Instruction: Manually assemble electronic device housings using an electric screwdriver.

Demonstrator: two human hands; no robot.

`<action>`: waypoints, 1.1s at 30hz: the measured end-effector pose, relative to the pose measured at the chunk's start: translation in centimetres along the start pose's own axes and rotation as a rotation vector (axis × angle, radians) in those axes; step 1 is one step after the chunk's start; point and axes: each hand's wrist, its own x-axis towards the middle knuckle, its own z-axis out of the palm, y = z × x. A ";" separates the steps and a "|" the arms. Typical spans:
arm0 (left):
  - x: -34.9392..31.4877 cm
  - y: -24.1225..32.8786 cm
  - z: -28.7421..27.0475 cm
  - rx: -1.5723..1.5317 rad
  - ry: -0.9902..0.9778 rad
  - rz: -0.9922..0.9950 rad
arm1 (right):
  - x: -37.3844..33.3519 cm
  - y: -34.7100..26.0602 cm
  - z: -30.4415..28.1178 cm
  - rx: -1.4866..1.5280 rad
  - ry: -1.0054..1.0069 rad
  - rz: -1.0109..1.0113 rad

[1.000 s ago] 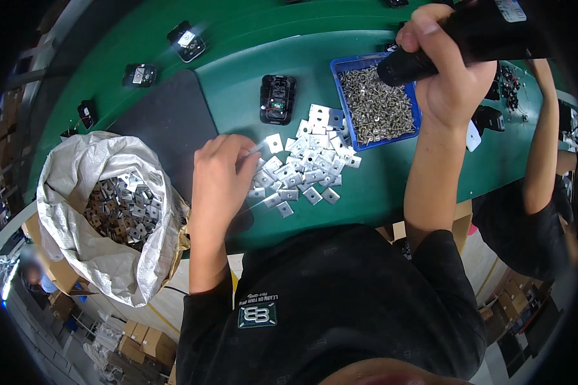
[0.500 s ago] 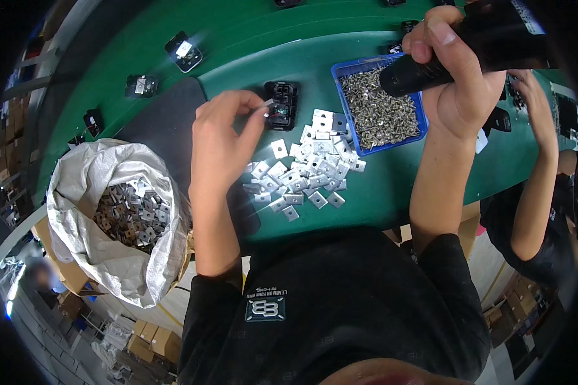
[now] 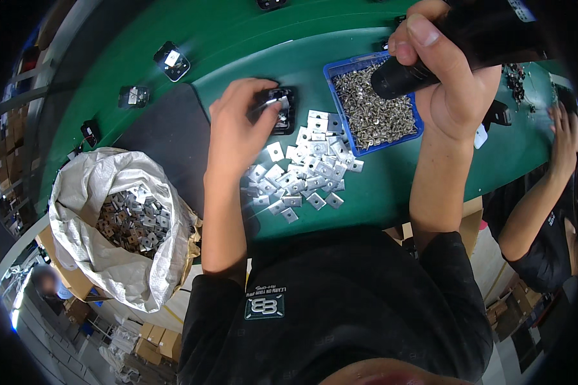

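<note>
My left hand (image 3: 237, 125) is bent over the left side of a small black plastic housing (image 3: 291, 123) on the green bench. Its thumb and fingers are closed at a small square metal plate (image 3: 284, 102) in the upper part of the housing; the fingertips are partly hidden. A pile of similar silver plates with holes (image 3: 315, 163) lies just below and right of the housing. In my right hand (image 3: 453, 83) is a black power screwdriver (image 3: 408, 76), its nose pointing left above a blue tray (image 3: 355, 153) full of small screws (image 3: 379, 109).
An open white woven sack (image 3: 70, 224) of metal plates stands at the left, beside a dark mat (image 3: 173, 128). More black housings (image 3: 172, 61) lie along the far green surface. On the right, a co-worker's hand (image 3: 564, 138) reaches over the bench near small dark parts (image 3: 515, 83).
My left hand has moved slightly right and lowered the metal plate into the housing. The screwdriver has shifted slightly left. The co-worker's hand has moved right and nearer.
</note>
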 end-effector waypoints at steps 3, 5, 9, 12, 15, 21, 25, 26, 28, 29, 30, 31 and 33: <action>0.0 0.1 0.2 -0.030 -0.027 -0.072 | 0.0 -0.3 0.0 0.025 0.026 0.008; -0.2 -0.3 0.1 0.024 -0.007 -0.089 | -0.1 -0.5 0.3 0.037 0.085 0.006; -0.4 -1.2 -1.3 -0.471 0.064 -0.182 | -0.5 -1.5 0.5 0.023 0.111 -0.004; 0.4 1.4 -1.3 -0.320 0.264 0.100 | -0.8 -2.3 0.2 0.058 0.074 -0.076; 0.3 4.7 0.0 -0.080 0.065 0.370 | -1.1 -2.1 0.6 0.095 0.080 -0.071; 0.5 6.5 3.6 0.063 0.061 0.505 | -0.6 -3.1 -0.8 0.021 0.027 -0.140; 0.6 6.0 3.9 0.048 0.132 0.614 | -0.8 -2.7 -2.2 0.227 -0.100 -0.121; 0.6 6.0 3.9 0.048 0.129 0.617 | -0.8 -2.7 -3.0 0.262 -0.184 -0.090; 0.5 6.1 3.9 0.032 0.157 0.637 | -0.9 -2.8 -4.5 0.332 -0.356 -0.028; 0.4 6.2 3.9 0.033 0.155 0.638 | -0.9 -2.7 -4.8 0.367 -0.442 0.003; 0.3 6.1 3.9 0.018 0.166 0.642 | -0.8 -2.5 -4.9 0.367 -0.441 0.002; 0.2 6.1 3.9 0.001 0.177 0.646 | -0.7 -2.4 -5.0 0.370 -0.457 -0.015; 0.0 6.2 4.2 -0.019 0.207 0.655 | -0.4 -2.3 -5.0 0.375 -0.492 -0.051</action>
